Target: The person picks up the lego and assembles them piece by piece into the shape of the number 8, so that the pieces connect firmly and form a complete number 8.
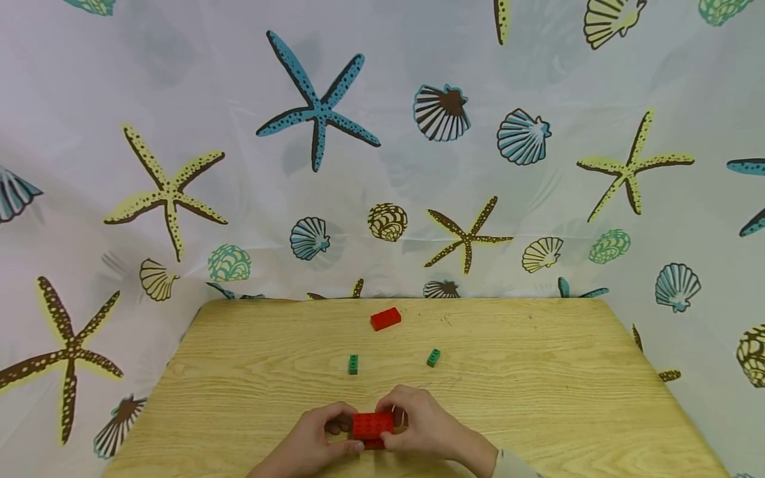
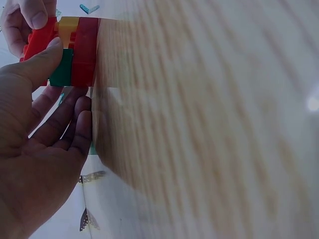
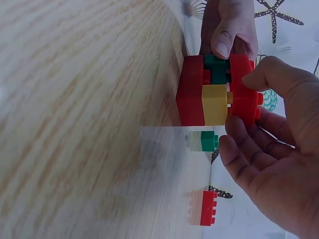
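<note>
Pale wood grain covers the desk (image 1: 538, 398), the largest thing in view, set against a white curtain (image 1: 382, 133) printed with starfish and shells. At the desk's near edge the person's left hand (image 1: 311, 441) and right hand (image 1: 421, 425) meet around a small brick stack (image 1: 373, 428) that sits on the wood. From the head view only its red studded top plate shows; the right wrist view shows the stack (image 3: 217, 92) in layers, a red base brick against the desk, a yellow brick and a green brick in the middle, and a red brick on top. The left hand grasps the stack, thumb (image 2: 42, 62) pressed on its side and fingers curled beneath, while the right hand pinches the top red brick between thumb and fingertips. Farther back, well apart from the hands, a loose red brick (image 1: 385, 318) lies near the desk's far edge. Between it and the stack lie two small green bricks, one to the left (image 1: 353, 364) and one to the right (image 1: 433, 357).
</note>
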Demonstrator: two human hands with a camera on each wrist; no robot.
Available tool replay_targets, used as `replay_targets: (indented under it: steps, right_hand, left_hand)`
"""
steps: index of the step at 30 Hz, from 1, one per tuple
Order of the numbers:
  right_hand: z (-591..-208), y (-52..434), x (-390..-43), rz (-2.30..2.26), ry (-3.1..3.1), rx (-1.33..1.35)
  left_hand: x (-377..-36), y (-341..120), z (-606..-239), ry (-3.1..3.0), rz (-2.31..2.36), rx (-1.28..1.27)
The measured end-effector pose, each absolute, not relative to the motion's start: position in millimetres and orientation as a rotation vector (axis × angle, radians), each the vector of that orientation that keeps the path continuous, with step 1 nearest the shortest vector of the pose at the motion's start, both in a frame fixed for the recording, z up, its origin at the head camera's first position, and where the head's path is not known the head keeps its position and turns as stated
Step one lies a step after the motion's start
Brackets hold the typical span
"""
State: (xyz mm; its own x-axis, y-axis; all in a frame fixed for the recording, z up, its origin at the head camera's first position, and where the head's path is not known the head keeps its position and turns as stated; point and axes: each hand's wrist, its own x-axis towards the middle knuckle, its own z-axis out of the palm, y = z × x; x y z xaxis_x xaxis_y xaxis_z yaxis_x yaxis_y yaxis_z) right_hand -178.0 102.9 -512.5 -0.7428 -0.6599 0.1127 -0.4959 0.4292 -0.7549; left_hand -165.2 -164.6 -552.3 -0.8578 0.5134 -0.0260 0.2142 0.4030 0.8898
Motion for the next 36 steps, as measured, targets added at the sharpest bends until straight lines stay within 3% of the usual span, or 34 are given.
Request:
replay_targets:
  steps: [16,36]
  right_hand:
    - [-512.2,100.5,-179.6,-1.154,2.496,-1.061]
    - [-515.7,102.4,-180.5,-1.180,2.446,-0.930]
  left_hand:
    - [-163.9,-164.3,-550.4,2.356,1.454,0.615]
    - [-154.6,-161.6,-549.4,2.460,1.486,0.744]
